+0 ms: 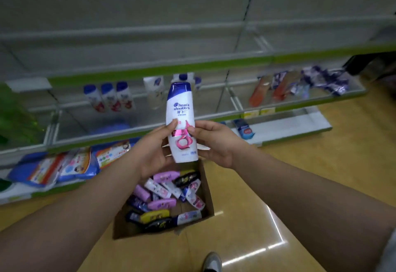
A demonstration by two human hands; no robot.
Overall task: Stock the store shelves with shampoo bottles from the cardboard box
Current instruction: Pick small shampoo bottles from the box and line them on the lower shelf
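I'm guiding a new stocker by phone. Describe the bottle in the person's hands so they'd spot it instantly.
In front of the green-edged shelves, a cardboard box sits on the floor. Above it, the left hand and right hand hold one bottle upright. It is white with a blue cap and pink swirl, while the box's bottles lie flat.

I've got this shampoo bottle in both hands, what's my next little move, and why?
Probably carry the bottle forward and stand it beside the three blue-capped bottles on the shelf. It is upright above the box, gripped by the left hand and right hand, and those look similar.
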